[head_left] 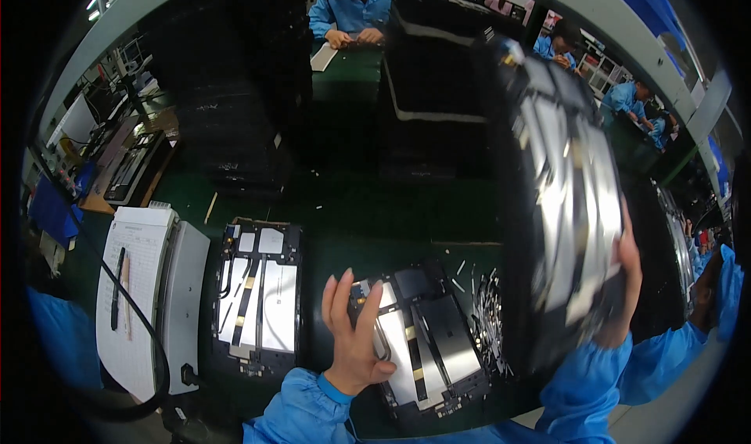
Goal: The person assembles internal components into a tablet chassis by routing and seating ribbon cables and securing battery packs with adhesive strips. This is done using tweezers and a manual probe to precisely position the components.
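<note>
My left hand (352,342) has its fingers spread at the left edge of an opened tablet (454,342) lying on the bench. That tablet shows silver battery panels, a black frame and a ribbon cable; whether my fingers press on it I cannot tell. My right hand (628,268) is closed round the right edge of another opened tablet (575,186), raised and tilted steeply, its silver inner side showing. Motion blurs this one, and some of my right fingers are hidden by it. A third opened tablet (258,295) lies flat further left.
Loose thin strips (489,319) lie in a heap by the near tablet. Tall black stacks (227,115) stand behind. A paper sheet (133,295) with pens rests on a white box at left, a dark cable crossing it. A co-worker's hand (706,284) is at far right.
</note>
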Motion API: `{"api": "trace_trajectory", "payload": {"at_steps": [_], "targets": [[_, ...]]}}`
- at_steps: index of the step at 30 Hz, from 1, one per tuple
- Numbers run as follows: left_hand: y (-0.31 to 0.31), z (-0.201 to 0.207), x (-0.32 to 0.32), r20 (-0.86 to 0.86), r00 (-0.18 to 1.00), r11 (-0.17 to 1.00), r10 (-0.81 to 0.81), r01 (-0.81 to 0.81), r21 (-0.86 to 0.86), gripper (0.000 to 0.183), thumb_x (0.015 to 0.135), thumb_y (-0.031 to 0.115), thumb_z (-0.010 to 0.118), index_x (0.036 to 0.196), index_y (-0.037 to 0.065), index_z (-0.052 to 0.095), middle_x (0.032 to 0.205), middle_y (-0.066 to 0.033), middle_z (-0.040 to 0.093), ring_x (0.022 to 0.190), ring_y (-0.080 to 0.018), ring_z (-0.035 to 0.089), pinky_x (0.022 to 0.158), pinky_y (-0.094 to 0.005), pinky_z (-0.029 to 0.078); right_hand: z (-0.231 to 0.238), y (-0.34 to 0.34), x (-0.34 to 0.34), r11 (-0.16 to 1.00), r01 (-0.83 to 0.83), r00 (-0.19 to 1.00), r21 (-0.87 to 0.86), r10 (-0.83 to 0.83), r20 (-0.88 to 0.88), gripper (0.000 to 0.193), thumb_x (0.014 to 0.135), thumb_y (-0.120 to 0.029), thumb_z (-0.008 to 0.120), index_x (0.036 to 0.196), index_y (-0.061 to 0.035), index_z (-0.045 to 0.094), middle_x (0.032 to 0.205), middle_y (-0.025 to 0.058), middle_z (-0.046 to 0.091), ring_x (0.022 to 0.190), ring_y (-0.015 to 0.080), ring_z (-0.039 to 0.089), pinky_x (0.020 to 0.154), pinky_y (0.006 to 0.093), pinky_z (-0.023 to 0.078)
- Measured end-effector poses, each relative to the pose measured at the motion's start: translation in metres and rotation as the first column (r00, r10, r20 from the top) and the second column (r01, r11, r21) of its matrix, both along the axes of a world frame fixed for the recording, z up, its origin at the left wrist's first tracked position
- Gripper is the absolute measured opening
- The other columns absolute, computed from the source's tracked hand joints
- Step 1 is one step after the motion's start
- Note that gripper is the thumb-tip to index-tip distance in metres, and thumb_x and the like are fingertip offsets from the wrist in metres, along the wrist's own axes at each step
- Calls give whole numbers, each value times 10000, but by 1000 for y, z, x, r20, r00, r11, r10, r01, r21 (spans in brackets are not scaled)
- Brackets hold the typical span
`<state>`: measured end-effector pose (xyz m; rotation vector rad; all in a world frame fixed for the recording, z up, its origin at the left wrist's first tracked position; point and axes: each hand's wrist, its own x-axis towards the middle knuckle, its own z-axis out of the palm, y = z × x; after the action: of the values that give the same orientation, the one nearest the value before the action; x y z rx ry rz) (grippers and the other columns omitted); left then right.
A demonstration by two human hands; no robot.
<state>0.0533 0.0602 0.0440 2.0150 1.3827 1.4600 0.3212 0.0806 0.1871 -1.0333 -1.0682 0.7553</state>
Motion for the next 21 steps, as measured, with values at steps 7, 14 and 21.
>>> {"api": "trace_trajectory", "payload": {"at_steps": [7, 14, 21], "targets": [[2, -18, -5, -30, 999, 997, 14, -12, 73, 764, 842, 693, 292, 1196, 77, 573, 1346, -183, 319, 1266, -365, 211, 1045, -425, 197, 69, 131, 46, 986, -165, 942, -31, 148, -301, 409, 767, -224, 698, 1097, -24, 560, 955, 93, 656, 785, 192, 656, 747, 295, 544], [20, -13, -7, 7, 999, 995, -45, 44, 92, 679, 878, 611, 332, 1255, 75, 511, 1339, -200, 348, 1237, -381, 291, 1026, -441, 228, 119, 331, 166, 636, -771, 624, -6, 755, -201, 316, 870, -259, 539, 1136, -89, 554, 988, 74, 613, 893, 201, 595, 752, 364, 515], [19, -11, -12, -115, 983, 989, -142, 145, 20, 593, 877, 543, 424, 1301, 131, 474, 1372, -146, 337, 1262, -339, 263, 1021, -442, 231, 134, 390, 130, 770, -589, 720, 247, 638, -272, 279, 853, -312, 573, 1047, -112, 582, 983, 49, 623, 912, 181, 590, 721, 322, 515]]}}
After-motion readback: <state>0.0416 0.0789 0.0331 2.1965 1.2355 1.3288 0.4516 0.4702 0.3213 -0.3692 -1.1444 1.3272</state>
